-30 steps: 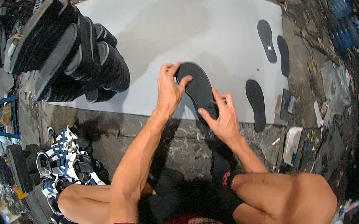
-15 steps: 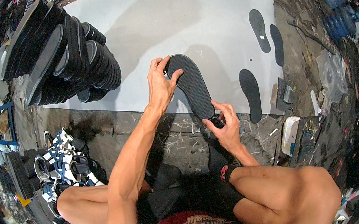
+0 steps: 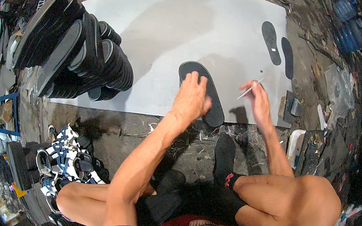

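Observation:
A black shoe sole [image 3: 197, 75] lies flat on a large grey sheet [image 3: 187, 25] spread on the ground. My left hand [image 3: 191, 99] presses down on the sole's near half, fingers spread. To its right, my right hand [image 3: 257, 100] holds a thin pale marking stick [image 3: 248, 90], its tip pointing left toward the sole and lifted just off the sheet. Two sole-shaped cutouts [image 3: 270, 42] [image 3: 287, 57] show dark in the sheet at its right edge.
A tall leaning stack of black soles [image 3: 75, 58] stands on the sheet's left side. Black-and-white strapped sandals [image 3: 60, 154] lie on the ground at left. Scraps and small tools [image 3: 301, 143] litter the dirt at right. Blue water bottles [image 3: 347, 22] stand far right.
The black sole has shifted left along the sheet's near edge. My left hand moved onto its lower half. My right hand left the sole's heel and now holds the stick out to the right.

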### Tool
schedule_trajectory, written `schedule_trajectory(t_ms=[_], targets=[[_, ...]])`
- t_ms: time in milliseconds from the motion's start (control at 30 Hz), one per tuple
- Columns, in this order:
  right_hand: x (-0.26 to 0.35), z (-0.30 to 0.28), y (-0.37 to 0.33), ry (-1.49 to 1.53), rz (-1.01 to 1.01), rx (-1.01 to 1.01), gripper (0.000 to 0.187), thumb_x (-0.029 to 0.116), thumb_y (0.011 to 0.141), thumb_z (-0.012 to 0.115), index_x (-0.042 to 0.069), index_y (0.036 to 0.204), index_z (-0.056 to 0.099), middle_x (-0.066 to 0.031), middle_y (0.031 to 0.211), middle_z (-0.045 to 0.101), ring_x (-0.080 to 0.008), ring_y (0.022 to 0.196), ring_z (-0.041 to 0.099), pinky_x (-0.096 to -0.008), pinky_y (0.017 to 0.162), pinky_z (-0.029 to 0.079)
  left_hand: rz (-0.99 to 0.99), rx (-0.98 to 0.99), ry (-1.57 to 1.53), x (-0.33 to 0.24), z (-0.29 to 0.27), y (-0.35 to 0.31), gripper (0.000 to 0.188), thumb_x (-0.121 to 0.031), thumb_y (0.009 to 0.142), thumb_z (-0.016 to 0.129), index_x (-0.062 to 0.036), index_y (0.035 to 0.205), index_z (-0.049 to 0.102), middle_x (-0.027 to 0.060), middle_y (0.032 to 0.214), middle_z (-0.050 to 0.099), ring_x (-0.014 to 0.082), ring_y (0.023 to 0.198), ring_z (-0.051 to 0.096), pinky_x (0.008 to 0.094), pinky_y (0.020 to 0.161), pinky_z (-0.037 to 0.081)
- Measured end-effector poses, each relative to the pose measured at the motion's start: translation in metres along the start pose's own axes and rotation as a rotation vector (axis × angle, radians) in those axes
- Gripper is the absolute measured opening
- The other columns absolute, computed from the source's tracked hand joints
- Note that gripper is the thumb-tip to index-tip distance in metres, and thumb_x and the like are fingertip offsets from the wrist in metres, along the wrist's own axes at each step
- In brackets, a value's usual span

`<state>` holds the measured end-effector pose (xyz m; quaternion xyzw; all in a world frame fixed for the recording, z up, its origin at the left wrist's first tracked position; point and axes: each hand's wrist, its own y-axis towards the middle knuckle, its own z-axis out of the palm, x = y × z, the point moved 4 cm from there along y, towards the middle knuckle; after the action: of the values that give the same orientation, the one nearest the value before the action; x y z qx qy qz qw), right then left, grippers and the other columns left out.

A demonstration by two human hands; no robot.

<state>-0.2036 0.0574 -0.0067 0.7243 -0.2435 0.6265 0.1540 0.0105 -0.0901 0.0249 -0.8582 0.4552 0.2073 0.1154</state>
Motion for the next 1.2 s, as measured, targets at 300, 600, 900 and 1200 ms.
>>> schedule_trajectory(t_ms=[300,600,900,1200], targets=[[0.081,0.109,0.111,-0.33,-0.255,0.815,0.035,0.03,0.117,0.061,0.001,0.119,0.08,-0.0155,0.111,0.082,-0.0277,0.103,0.078,-0.0436,0.093,0.06,-0.11,0.152,0.274,-0.058,0.04,-0.006,0.057,-0.019,0.096,0.071,0.0182,0.14,0.066,0.0456,0.156,0.051,0.0531,0.147,0.05,0.055,0.129,0.037],[0.082,0.152,0.104,-0.734,-0.391,1.099,0.033,0.032,0.114,0.063,0.002,0.114,0.078,-0.023,0.105,0.08,-0.0446,0.101,0.077,-0.0548,0.09,0.059,-0.093,0.136,0.43,-0.08,0.037,-0.01,0.05,-0.021,0.096,0.07,0.0164,0.129,0.075,0.0454,0.149,0.06,0.0542,0.142,0.058,0.0557,0.128,0.041],[0.076,0.162,0.128,-0.542,-0.608,0.718,0.027,0.026,0.111,0.065,0.004,0.114,0.079,-0.0232,0.104,0.079,-0.048,0.095,0.073,-0.0554,0.085,0.058,-0.133,-0.049,0.299,-0.065,0.046,-0.015,0.052,-0.01,0.085,0.078,0.0179,0.128,0.069,0.0393,0.145,0.06,0.0512,0.142,0.056,0.0542,0.125,0.042],[0.059,0.103,0.089,-0.609,-0.557,0.222,0.02,0.016,0.109,0.068,0.002,0.117,0.08,-0.0191,0.109,0.081,-0.0415,0.103,0.074,-0.0505,0.091,0.059,-0.128,-0.017,0.173,-0.055,0.03,-0.024,0.067,-0.005,0.085,0.08,0.0151,0.145,0.058,0.0333,0.158,0.053,0.0443,0.152,0.048,0.0577,0.125,0.041]])
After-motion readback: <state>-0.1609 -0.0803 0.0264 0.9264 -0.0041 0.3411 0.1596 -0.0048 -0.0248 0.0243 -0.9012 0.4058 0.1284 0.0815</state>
